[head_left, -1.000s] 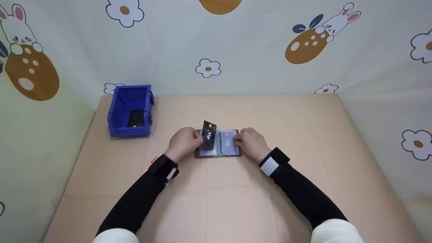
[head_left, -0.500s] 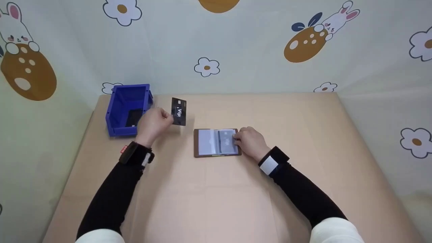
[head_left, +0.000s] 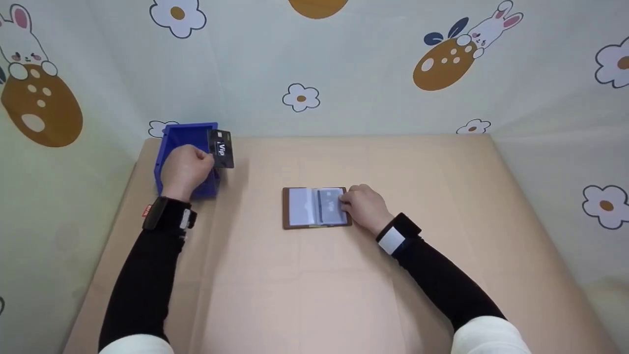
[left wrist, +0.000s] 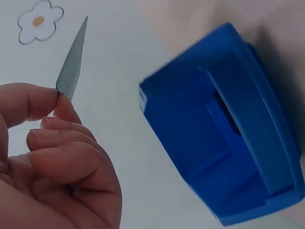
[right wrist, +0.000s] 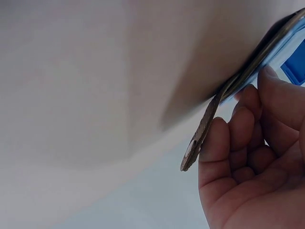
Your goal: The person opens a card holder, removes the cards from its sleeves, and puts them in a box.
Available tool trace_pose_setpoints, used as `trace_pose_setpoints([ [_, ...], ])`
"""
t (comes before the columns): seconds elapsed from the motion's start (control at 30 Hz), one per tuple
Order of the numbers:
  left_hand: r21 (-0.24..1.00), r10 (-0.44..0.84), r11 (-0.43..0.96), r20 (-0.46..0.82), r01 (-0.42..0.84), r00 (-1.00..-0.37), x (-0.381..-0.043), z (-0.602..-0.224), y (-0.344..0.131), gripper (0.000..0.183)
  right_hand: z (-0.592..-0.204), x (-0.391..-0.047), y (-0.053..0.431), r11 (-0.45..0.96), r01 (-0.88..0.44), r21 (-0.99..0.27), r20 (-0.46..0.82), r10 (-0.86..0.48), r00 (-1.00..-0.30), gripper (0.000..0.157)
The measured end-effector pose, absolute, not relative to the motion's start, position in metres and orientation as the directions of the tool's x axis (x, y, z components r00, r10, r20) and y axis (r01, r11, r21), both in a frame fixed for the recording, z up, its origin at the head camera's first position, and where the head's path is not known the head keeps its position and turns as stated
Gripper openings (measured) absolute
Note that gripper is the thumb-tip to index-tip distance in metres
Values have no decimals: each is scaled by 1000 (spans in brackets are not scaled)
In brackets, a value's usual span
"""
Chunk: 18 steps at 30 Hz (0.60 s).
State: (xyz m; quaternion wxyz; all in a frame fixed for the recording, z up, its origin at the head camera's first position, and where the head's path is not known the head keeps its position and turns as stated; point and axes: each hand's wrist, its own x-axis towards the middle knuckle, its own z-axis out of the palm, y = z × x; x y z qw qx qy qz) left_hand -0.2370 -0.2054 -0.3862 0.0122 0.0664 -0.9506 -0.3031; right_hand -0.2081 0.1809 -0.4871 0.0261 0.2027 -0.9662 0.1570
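Note:
My left hand pinches a black card marked "Vip" between thumb and forefinger, above the blue bin. In the left wrist view the card shows nearly edge-on, apart from the bin. An open brown card holder with clear sleeves lies mid-table. My right hand grips its right edge. The right wrist view has the thumb on the sleeves and the other fingers curled by the cover, whose strap hangs out. Through the right-hand sleeve a pale card-like shape shows.
The bin stands at the table's back left corner, and its inside is mostly covered by my hand in the head view. A dark item lies in it. Patterned cloth walls in the back and sides of the beige table.
My left hand has carried the black card from over the card holder's left sleeve, up and left to the blue bin. The right hand has stayed at the holder's right edge.

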Motion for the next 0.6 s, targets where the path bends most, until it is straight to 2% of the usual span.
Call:
trace_pose_setpoints([
  [0.17,558,-172,813,-39,-165,-984,-238,-381,-224,34,-487,-208,180,876,-390,-283,100,-378,-920,20],
  [0.6,473,-264,838,-89,-274,-960,-240,-390,-255,30,-488,-209,180,878,-396,-270,98,-384,-918,20],
])
